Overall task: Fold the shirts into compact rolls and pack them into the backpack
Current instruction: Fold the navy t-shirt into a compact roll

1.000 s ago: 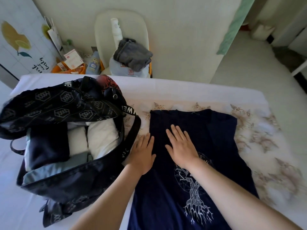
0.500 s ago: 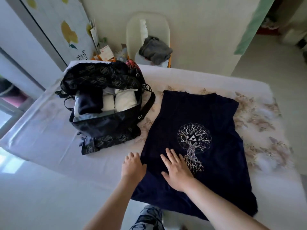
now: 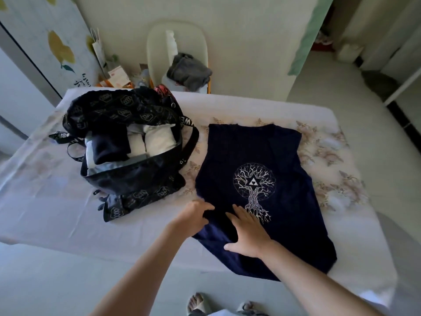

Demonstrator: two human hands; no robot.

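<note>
Pinching navy shirt (image 3: pixel 273 160) hem: left hand (image 3: pixel 193 214) (soft cotton); right hand (image 3: pixel 247 236) flat, grip empty.

Grey cloth (image 3: pixel 190 70) — white chair (image 3: pixel 157 49)

The left hand (image 3: pixel 193 215) has its fingertips tucked under the navy shirt (image 3: pixel 262 156), hidden. Rolls inside the backpack (image 3: pixel 127 142) are partly covered by its flap. Both forearms and the sandalled feet (image 3: pixel 198 303) are cut off by the bottom edge.

One backpack (image 3: pixel 127 156), one flat navy shirt (image 3: pixel 262 156), two hands, three visible rolls.
</note>
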